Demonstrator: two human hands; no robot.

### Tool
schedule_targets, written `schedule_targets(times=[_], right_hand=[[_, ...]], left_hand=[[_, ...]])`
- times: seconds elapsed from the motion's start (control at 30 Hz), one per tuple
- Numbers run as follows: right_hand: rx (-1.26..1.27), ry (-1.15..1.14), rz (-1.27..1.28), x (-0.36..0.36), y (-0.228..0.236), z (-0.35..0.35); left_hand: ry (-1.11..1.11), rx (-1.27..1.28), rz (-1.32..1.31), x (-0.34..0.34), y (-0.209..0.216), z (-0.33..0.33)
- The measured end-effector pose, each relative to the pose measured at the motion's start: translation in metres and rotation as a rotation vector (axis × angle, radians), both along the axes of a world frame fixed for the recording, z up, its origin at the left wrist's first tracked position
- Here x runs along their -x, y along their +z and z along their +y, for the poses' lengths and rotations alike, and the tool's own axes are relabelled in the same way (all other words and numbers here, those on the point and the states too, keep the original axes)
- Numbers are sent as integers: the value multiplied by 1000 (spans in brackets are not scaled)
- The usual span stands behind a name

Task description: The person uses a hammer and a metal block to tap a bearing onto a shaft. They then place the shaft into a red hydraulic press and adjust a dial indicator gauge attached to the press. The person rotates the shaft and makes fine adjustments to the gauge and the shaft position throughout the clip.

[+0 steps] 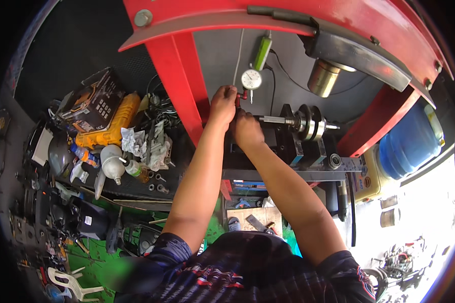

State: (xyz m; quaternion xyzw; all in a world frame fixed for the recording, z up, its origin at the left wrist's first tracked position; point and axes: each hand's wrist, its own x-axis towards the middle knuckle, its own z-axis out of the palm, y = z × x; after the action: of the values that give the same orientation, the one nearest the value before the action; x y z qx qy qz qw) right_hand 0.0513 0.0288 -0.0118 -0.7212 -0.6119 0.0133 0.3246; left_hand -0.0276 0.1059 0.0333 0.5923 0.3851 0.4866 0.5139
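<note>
A dial gauge (252, 79) with a round white face stands upright on a stand with a small red clamp (241, 96), its thin plunger pointing down. My left hand (222, 105) is closed around the stand's upper part, just left of the gauge. Lower down and to the right, my right hand (247, 130) is closed on the dark lower part of the stand; its fingers hide most of that part. Right of my hands lies a crankshaft (311, 122) with round shiny webs, its shaft level, resting on dark blocks (301, 149). The gauge's tip appears apart from it.
A red press frame (179, 76) surrounds the bench, with a metal ram (324, 77) overhead. A bearing ring (334, 161) sits right of the blocks. Left are a yellow case (121, 121), bottles (111, 162) and rags (134, 141). A blue jug (409, 136) stands at right.
</note>
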Motion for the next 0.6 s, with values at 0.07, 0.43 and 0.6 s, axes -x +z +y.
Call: schedule_targets(times=[0.07, 0.43, 0.6], right_hand=[[37, -34, -8, -1, -1, -2], [-99, -207, 41, -27, -9, -23], [103, -232, -23, -45, -5, -41]], left_hand=[[-7, 15, 1, -3, 1, -1], [-108, -39, -30, -39, -6, 0], [-277, -68, 99, -65, 8, -7]])
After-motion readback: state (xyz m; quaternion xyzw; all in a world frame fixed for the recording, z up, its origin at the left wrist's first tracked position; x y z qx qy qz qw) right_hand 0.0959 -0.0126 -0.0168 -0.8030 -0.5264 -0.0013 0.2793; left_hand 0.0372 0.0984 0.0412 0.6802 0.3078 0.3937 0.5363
